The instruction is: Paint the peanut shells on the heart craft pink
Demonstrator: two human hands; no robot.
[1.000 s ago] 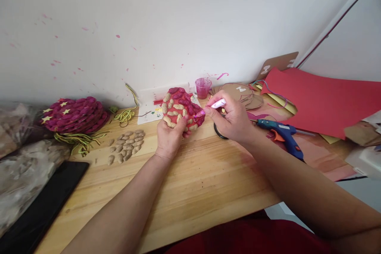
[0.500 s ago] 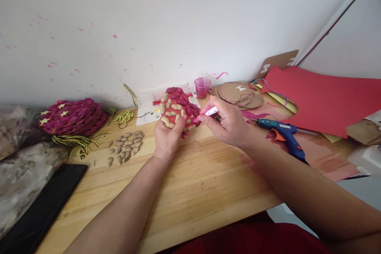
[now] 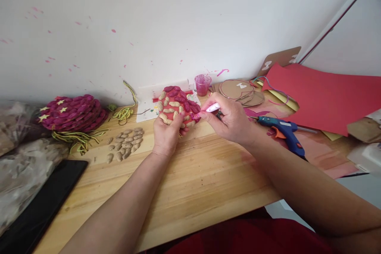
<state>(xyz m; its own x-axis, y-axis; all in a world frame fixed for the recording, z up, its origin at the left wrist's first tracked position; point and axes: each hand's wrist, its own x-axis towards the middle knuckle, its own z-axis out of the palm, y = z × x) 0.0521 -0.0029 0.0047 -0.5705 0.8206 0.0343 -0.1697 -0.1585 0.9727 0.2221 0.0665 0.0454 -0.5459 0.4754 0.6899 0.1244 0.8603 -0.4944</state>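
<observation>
Grips peanut-studded red disc (image 3: 175,105) in left hand (image 3: 166,137), fingers closed behind its lower edge, thumb pressed on the face. Holds it tilted above the far part of the wooden table (image 3: 193,178). Pinches pink-tipped pen (image 3: 212,108) between thumb and fingertips of right hand (image 3: 230,121), tip touching the disc's right edge. Noted nearby: loose peanuts (image 3: 126,145) to the left, blue glue gun (image 3: 281,131) to the right, pink cup (image 3: 203,84) behind.

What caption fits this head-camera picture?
Left hand holds a peanut-covered red piece; right hand touches it with a brush.
</observation>
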